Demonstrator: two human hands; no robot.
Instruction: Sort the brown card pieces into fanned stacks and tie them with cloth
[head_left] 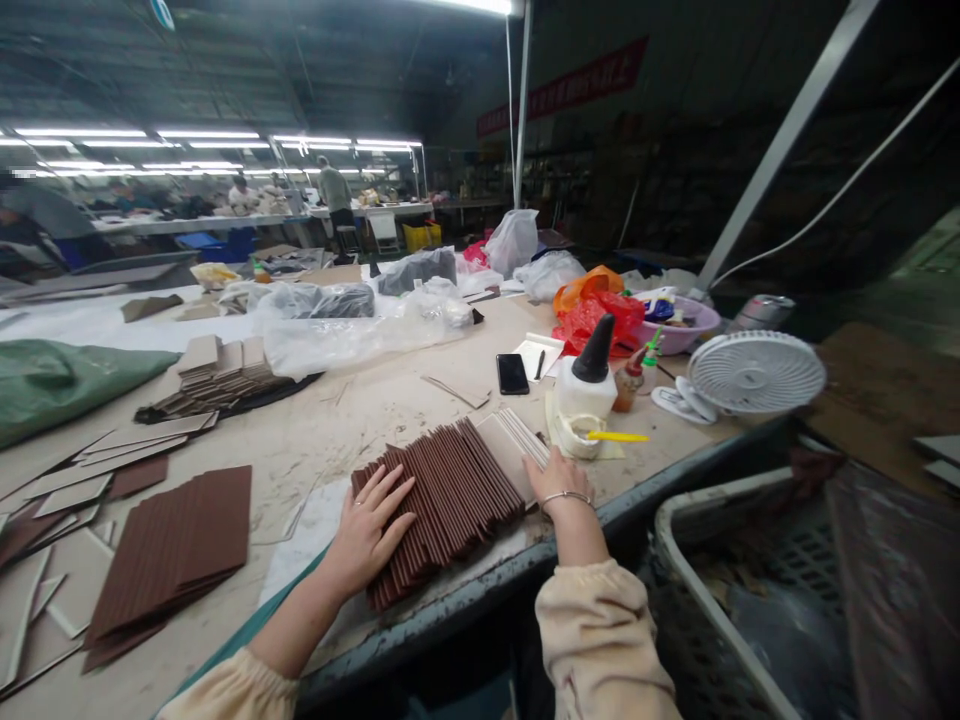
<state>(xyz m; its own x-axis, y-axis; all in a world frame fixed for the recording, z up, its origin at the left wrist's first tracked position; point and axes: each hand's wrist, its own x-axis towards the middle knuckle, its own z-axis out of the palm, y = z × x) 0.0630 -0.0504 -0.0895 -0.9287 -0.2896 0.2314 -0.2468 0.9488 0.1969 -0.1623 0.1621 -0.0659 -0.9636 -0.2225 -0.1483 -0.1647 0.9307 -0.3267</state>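
Observation:
A row of brown folded panels lies overlapped near the table's front edge, their rounded edges facing up. Spread across its left end are the fingers of my left hand, resting flat on the panels. At the row's right end are several pale panels with light edges. My right hand, with a bracelet at the wrist, touches these pale panels with its fingers stretched out; its thumb is mostly hidden. To the left lies a fanned stack of flat brown sheets.
Beyond my right hand stand a white glue bottle with a black nozzle, a tape roll with a yellow-handled tool, a phone and a white fan. A plastic crate is at lower right. Plastic bags lie farther back.

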